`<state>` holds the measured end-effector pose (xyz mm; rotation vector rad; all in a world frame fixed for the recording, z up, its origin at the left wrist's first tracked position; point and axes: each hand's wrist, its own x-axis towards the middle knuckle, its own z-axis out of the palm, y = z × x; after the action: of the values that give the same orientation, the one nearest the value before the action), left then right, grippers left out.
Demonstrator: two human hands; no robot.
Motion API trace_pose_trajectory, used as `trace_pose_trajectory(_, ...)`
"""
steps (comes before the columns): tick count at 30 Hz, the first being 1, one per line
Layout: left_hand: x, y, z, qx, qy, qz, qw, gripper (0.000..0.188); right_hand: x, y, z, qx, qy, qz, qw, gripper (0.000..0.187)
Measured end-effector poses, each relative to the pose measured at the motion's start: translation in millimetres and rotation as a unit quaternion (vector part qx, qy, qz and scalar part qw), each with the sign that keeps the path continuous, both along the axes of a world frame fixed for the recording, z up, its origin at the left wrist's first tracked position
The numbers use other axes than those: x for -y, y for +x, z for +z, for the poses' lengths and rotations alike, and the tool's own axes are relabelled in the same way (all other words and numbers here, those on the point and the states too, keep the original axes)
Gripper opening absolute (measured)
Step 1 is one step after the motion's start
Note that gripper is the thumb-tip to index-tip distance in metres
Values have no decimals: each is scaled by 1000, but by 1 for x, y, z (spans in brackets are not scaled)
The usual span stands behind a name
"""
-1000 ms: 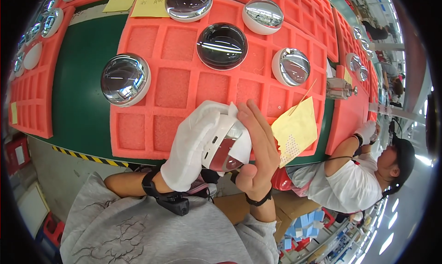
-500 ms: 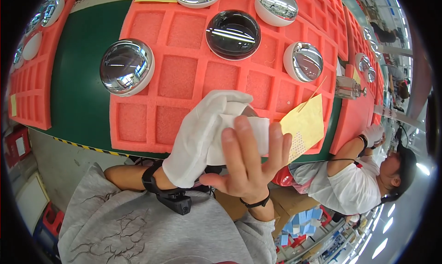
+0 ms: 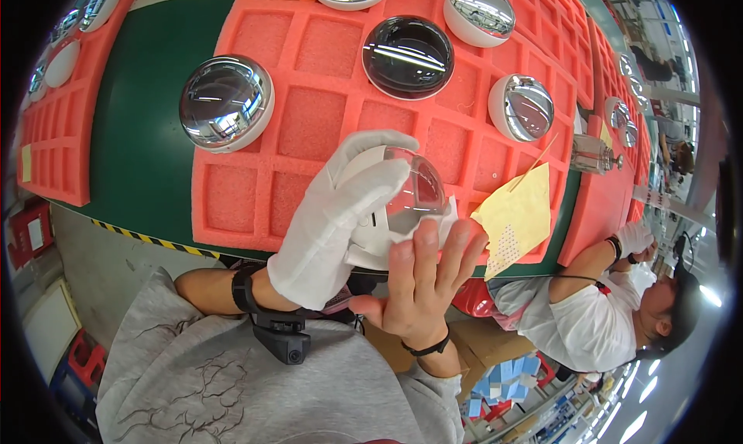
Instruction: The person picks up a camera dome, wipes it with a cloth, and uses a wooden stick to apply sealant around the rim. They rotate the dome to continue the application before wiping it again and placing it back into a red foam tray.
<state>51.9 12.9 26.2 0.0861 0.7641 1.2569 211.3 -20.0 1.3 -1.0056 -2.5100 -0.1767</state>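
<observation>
My left hand (image 3: pixel 329 219), in a white glove, is closed around a clear glass dome lens (image 3: pixel 423 185) with a pale rim, held tilted above the foam tray. A thin white wipe (image 3: pixel 447 218) lies against the lens's near side. My bare right hand (image 3: pixel 426 297) has its fingers stretched out, the fingertips at the wipe and the thumb apart. On the tray beyond are a dark glossy dome (image 3: pixel 408 57) and silvery domes, one to the left (image 3: pixel 226 103) and another to the right (image 3: pixel 522 107).
A pink foam tray (image 3: pixel 230 200) with square pockets rests on the green tabletop (image 3: pixel 147 88). At its right lie a yellow paper (image 3: pixel 520 216) with a thin stick and a glass bottle (image 3: pixel 594 154). Another person (image 3: pixel 588 305) works at the right. More domes stand in a left tray (image 3: pixel 58 154).
The lens has come into view, turned outward between my hands, with more of its clear surface showing. My right hand has dropped slightly lower. The head view has shifted a little.
</observation>
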Motion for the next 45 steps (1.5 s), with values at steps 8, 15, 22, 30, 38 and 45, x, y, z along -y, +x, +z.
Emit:
trace_pose_trajectory(8,-1,3,2,2,-2,20,1000,32,1,-8,18,20,-72,-29,997,78)
trace_pose_trajectory(15,2,15,-1,-38,17,37,998,30,-26,-23,38,-22,-128,-91,987,73)
trace_pose_trajectory(22,-5,14,-3,-76,-2,46,996,31,-4,-13,27,-42,-121,-56,990,72)
trace_pose_trajectory(30,-4,8,1,-23,33,28,999,32,1,-10,12,-63,-103,-32,992,69)
trace_pose_trajectory(38,-8,9,-2,7,-12,56,998,31,-20,-10,15,-99,-111,-39,988,70)
trace_pose_trajectory(45,-3,15,0,-71,-2,48,996,30,-22,-5,24,-81,-143,-44,985,72)
